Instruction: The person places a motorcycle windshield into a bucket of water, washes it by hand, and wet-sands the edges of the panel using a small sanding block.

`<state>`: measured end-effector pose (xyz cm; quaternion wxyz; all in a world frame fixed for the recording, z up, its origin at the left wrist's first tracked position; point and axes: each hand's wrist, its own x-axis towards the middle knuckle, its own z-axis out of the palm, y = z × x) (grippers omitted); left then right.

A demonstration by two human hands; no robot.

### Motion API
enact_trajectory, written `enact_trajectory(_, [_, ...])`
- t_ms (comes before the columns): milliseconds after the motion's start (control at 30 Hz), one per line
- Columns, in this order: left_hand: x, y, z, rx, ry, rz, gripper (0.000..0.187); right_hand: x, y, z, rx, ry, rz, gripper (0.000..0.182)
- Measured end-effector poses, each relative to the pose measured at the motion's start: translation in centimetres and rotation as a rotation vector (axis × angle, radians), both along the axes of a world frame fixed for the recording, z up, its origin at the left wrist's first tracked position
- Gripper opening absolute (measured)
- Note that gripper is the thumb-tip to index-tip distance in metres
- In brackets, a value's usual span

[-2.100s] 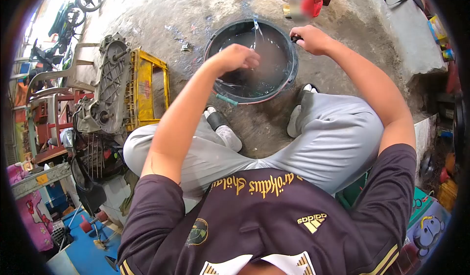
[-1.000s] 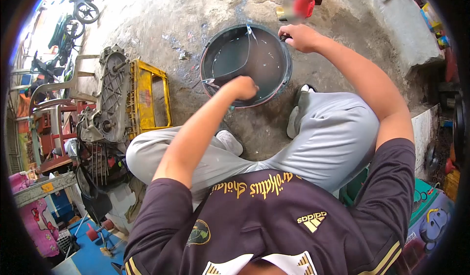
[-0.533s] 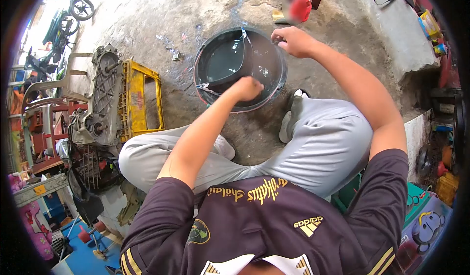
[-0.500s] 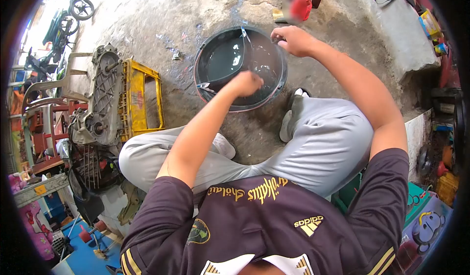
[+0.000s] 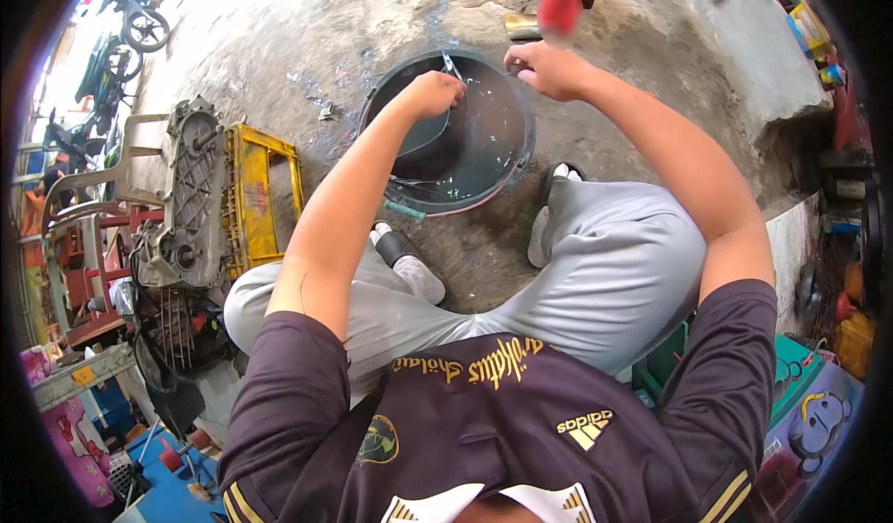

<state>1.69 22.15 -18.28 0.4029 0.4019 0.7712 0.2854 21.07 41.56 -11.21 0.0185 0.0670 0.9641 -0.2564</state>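
Observation:
A round dark basin (image 5: 526, 141) of murky liquid stands on the floor in front of me. My left hand (image 5: 433, 95) is closed above its far left part, its fingers curled; what they hold, if anything, is hidden. Just beyond the fingers, a narrow blue-and-white piece (image 5: 450, 63) shows at the far rim. A curved dark edge runs through the basin below the hand. My right hand (image 5: 551, 71) is at the far right rim, fingers bent together; I cannot make out anything in them. A green handle-like piece (image 5: 405, 208) lies along the near left rim.
Left of the basin stand a yellow crate (image 5: 263, 188) and a metal engine casing (image 5: 194, 183). A red object (image 5: 563, 2) and a gold-coloured piece (image 5: 523, 27) lie beyond it. My feet are close to the near rim. Motorcycles (image 5: 139, 25) are at far left.
My left hand has moved up and left, from the basin's near middle to its far left part. The right hand stays near the far right rim. The green piece has come into view.

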Motion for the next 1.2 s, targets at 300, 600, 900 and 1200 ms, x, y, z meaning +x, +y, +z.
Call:
enact_trajectory(300, [4.4,-6.6,2.4,0.112,0.352,-0.332,0.029,0.4,-0.1,-0.2,0.024,-0.053,-0.033,0.027])
enact_trajectory(600, [3.1,-6.4,3.3,0.102,0.473,-0.388,0.037,0.2,-0.5,-0.6,0.004,-0.043,0.024,0.032])
enact_trajectory(900, [1.1,-3.6,-0.2,0.041,0.999,-0.505,0.064,0.4,-0.6,-0.3,0.008,-0.094,-0.008,0.033])
enact_trajectory(1200, [3.4,-12.9,2.6,0.037,1.001,-0.792,0.076,1.2,-0.4,-1.0,0.029,-0.138,-0.023,0.032])
